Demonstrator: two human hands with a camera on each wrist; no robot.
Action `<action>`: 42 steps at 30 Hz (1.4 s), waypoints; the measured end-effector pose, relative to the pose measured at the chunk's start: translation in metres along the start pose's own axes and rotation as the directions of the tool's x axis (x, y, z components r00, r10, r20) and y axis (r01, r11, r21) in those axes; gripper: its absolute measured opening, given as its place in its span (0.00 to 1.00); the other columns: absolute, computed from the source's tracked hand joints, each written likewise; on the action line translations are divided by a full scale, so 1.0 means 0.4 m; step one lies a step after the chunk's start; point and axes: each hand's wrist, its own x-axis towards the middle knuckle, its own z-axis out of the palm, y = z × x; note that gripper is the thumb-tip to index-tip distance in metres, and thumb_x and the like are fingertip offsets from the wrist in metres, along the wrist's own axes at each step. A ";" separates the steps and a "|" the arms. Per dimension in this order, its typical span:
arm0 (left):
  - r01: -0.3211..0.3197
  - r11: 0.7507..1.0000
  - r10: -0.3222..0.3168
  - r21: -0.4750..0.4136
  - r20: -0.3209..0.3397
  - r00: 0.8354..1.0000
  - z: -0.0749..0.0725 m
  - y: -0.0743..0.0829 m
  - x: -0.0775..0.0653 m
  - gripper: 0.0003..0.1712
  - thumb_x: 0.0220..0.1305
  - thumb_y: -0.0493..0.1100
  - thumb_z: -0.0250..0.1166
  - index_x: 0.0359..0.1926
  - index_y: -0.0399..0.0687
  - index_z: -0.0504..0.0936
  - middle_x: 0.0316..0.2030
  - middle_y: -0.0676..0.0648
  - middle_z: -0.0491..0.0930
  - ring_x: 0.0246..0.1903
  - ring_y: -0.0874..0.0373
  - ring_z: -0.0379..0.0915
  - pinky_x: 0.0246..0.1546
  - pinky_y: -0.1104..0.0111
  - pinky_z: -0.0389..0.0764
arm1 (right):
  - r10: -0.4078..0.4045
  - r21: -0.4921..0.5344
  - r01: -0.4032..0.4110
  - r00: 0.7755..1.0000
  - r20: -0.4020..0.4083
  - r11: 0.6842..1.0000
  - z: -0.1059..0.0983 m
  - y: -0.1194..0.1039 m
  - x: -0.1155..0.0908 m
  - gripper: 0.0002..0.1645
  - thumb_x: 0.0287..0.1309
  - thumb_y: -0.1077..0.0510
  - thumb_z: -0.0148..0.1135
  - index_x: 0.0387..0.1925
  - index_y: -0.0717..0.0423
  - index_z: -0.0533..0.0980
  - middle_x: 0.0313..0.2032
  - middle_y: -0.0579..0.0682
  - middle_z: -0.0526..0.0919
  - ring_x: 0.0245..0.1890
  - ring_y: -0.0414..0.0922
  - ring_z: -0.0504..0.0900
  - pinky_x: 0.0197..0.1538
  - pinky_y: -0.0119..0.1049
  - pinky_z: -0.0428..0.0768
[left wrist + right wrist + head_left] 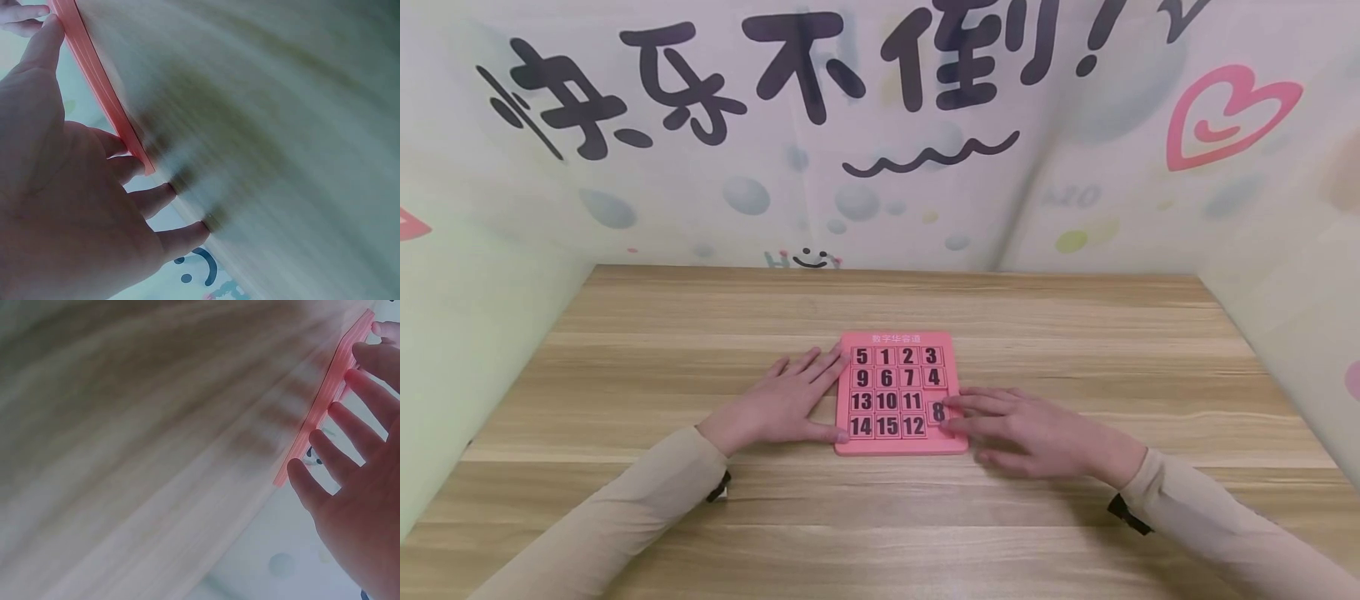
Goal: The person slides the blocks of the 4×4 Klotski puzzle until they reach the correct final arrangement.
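Pink number puzzle (901, 447) lies on wooden table (880, 525) before you, well apart from table's side edges. Tile 8 (936, 413) straddles third and fourth rows of right column, narrow gaps above and below. Your left hand (778, 406): fingers spread, released, against puzzle's left edge. Your right hand (1041, 431): fingers extended, unclenched, fingertips touching tile 8. Wood extends outward on all sides; printed backdrop (910, 217) rises behind far edge.
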 end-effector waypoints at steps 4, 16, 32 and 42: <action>0.000 1.000 0.000 0.005 0.003 1.000 0.001 -0.001 0.001 0.61 0.56 0.76 0.55 0.76 0.44 0.44 0.75 0.44 0.38 0.72 0.40 0.35 0.66 0.39 0.41 | 0.029 0.011 -0.029 0.999 0.016 1.000 0.000 0.000 0.003 0.30 0.66 0.51 0.57 0.68 0.51 0.68 0.68 0.56 0.65 0.66 0.57 0.64 0.65 0.58 0.62; 0.000 1.000 0.000 0.006 0.004 1.000 0.000 -0.002 0.001 0.61 0.56 0.77 0.54 0.76 0.44 0.44 0.75 0.44 0.38 0.72 0.40 0.34 0.66 0.39 0.40 | 0.032 -0.001 -0.032 0.999 0.000 0.999 -0.001 0.015 0.012 0.30 0.65 0.53 0.57 0.67 0.52 0.68 0.68 0.56 0.66 0.66 0.58 0.64 0.65 0.58 0.63; -0.002 1.000 0.002 0.000 0.000 1.000 -0.001 -0.003 0.002 0.61 0.56 0.76 0.55 0.76 0.45 0.43 0.75 0.45 0.37 0.72 0.40 0.34 0.67 0.39 0.40 | 0.065 0.006 -0.065 0.998 0.012 0.998 -0.005 0.020 0.017 0.29 0.65 0.52 0.57 0.66 0.52 0.70 0.67 0.57 0.67 0.66 0.57 0.64 0.64 0.59 0.63; 0.003 1.000 -0.003 -0.002 0.001 1.000 -0.002 0.000 0.000 0.61 0.56 0.76 0.56 0.76 0.44 0.44 0.76 0.44 0.38 0.72 0.40 0.35 0.66 0.38 0.41 | 0.053 0.017 -0.053 0.998 0.014 0.998 -0.002 0.022 0.017 0.30 0.64 0.52 0.58 0.66 0.54 0.69 0.67 0.57 0.66 0.66 0.56 0.64 0.65 0.56 0.64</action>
